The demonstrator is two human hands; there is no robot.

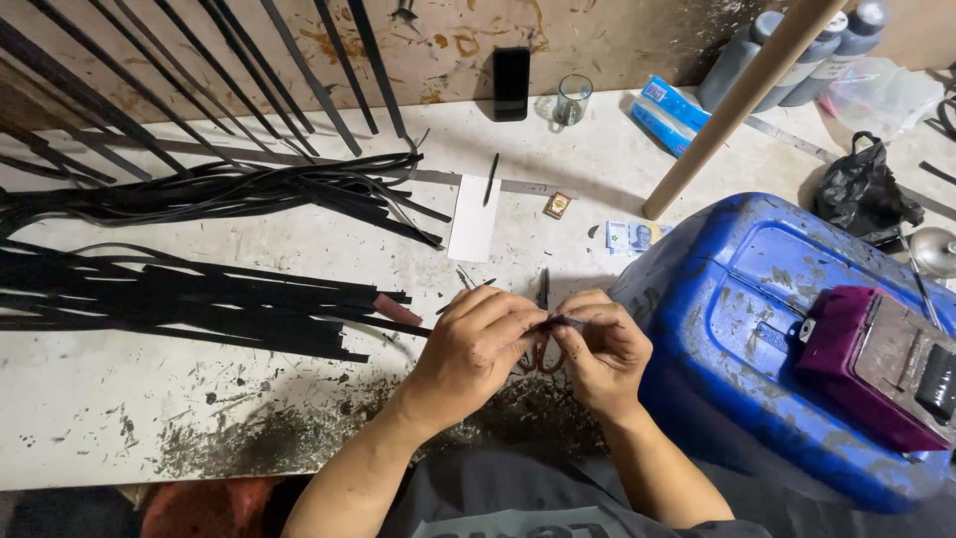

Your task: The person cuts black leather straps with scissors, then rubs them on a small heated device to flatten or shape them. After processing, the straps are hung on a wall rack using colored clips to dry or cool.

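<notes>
Head view: low in the frame's centre, my left hand [468, 344] and right hand [600, 349] meet, fingers of both pinching a thin black strip [554, 321] between them, above the tabletop [149, 399]. Scissors [542, 299] lie just behind; a blue drum [757, 329] sits at right.

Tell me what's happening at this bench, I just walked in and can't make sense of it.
A person pinches the end of a thin black strip between the left hand and right hand, above a scuffed white table. Scissors lie just beyond the hands. Piles of black strips spread on the left; a blue plastic drum sits on the right.
</notes>
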